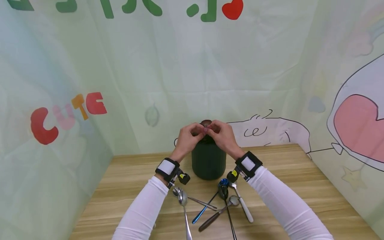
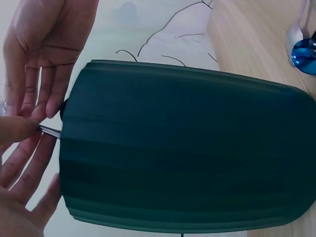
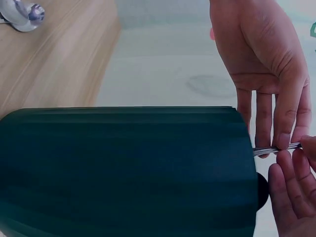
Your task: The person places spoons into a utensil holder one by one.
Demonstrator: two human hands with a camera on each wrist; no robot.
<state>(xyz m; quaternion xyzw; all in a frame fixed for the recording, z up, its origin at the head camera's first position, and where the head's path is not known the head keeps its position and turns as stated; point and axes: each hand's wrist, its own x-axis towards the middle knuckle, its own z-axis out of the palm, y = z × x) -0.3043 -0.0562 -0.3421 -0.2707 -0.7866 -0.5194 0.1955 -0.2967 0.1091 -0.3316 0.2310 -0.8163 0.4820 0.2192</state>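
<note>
A tall dark green ribbed container stands upright at the back of the table. Over its mouth my left hand and my right hand meet, fingertips together. Thin silvery stems stick out of the container's rim, and the thumbs and fingers of both hands pinch them in the right wrist view. The same stems show in the left wrist view, entering the rim. A brown rounded piece shows just behind the fingertips. What the stems belong to is hidden inside the container.
In front of the container lie several loose spoons: silver ones such as this spoon, a blue spoon, a black spoon and a brown-handled spoon. A white-handled fork lies at their right. A printed cloth hangs close behind the container.
</note>
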